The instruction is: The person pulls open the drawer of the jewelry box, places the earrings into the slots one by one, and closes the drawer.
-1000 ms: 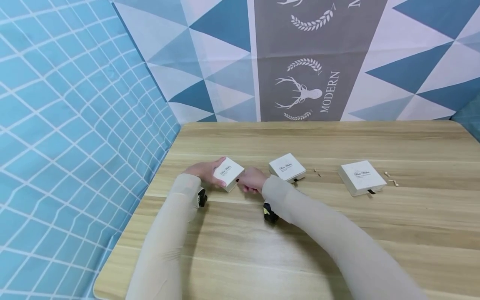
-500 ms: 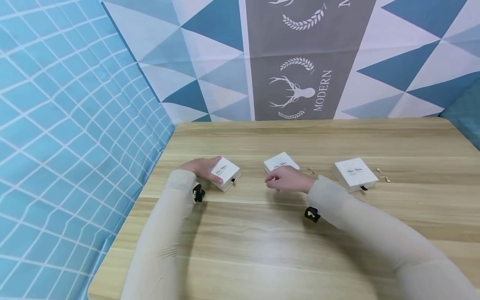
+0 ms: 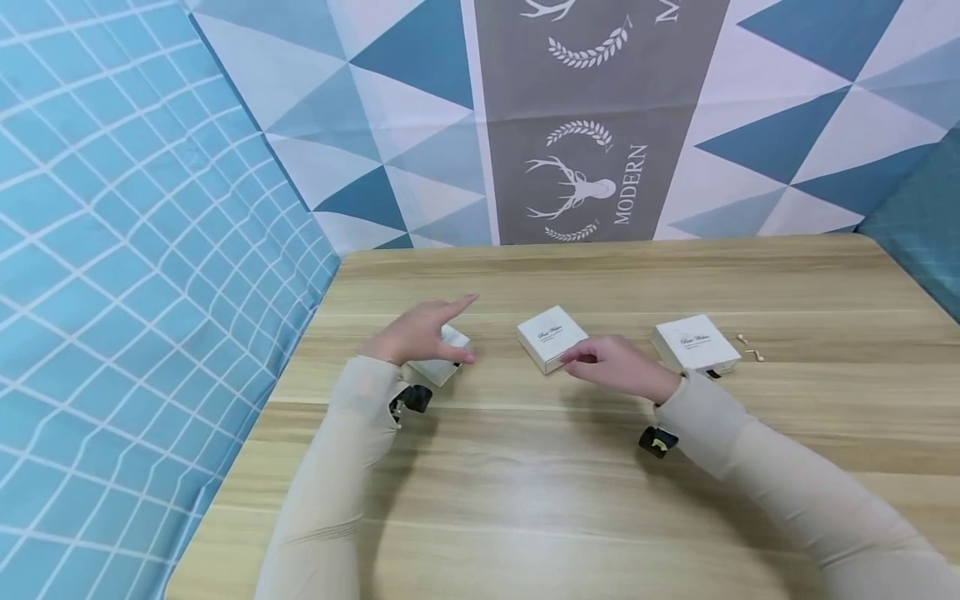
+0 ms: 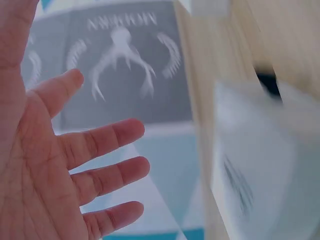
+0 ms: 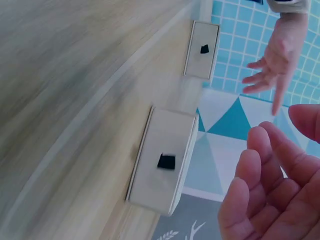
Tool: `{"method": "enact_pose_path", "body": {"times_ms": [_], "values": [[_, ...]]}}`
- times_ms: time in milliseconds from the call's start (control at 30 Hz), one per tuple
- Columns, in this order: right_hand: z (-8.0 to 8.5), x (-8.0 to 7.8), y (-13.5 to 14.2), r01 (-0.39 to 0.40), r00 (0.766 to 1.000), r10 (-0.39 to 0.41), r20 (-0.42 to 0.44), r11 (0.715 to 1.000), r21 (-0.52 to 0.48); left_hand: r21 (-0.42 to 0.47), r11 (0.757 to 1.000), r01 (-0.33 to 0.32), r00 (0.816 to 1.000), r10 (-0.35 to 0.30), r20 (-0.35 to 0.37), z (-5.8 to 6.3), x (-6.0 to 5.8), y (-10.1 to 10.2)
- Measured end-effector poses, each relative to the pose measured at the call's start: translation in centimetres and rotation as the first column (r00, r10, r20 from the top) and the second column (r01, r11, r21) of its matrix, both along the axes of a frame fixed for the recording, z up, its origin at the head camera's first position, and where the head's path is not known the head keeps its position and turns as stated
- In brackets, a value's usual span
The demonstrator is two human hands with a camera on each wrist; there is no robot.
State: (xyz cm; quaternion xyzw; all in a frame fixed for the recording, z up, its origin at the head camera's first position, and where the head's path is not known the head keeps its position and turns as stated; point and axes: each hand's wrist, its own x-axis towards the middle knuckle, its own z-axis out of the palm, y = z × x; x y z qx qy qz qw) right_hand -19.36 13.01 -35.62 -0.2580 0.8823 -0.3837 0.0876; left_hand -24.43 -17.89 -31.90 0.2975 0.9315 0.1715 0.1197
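left box [image 3: 433,372] partly hidden behind left hand [image 3: 416,332], fingers [image 4: 107,142] spread; lettering [image 4: 236,182] blurred; right hand [image 3: 618,367]: fingers [image 5: 234,200] loosely curled, thumb [image 5: 307,121] apart.

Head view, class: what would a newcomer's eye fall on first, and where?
Probably the white deer print on the grey panel behind the table. Next, the white boxes across the tabletop: the left box partly hidden by the spread left hand, the middle box beside the right hand, and the right box farther right, near small pale pieces.
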Motion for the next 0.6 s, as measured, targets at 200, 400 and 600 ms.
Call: {"method": "enact_pose_path", "body": {"times_ms": [200,400,600], "values": [[0.1,0.3,1.9,0.039,0.983,-0.021,0.182,0.995,-0.094,-0.030,0.996,0.089,0.995,-0.090,-0.045,0.4,0.6,3.2],[-0.1,1.3,2.9,0.125,0.890,0.021,0.456,0.950,-0.286,-0.122,0.988,0.092,0.994,-0.098,-0.042,-0.5,-0.3,5.7],[-1.5,0.5,3.7,0.388,0.612,0.196,0.766,0.769,-0.507,-0.163,0.981,0.102,0.994,-0.108,-0.032,-0.8,-1.7,8.5]]}}
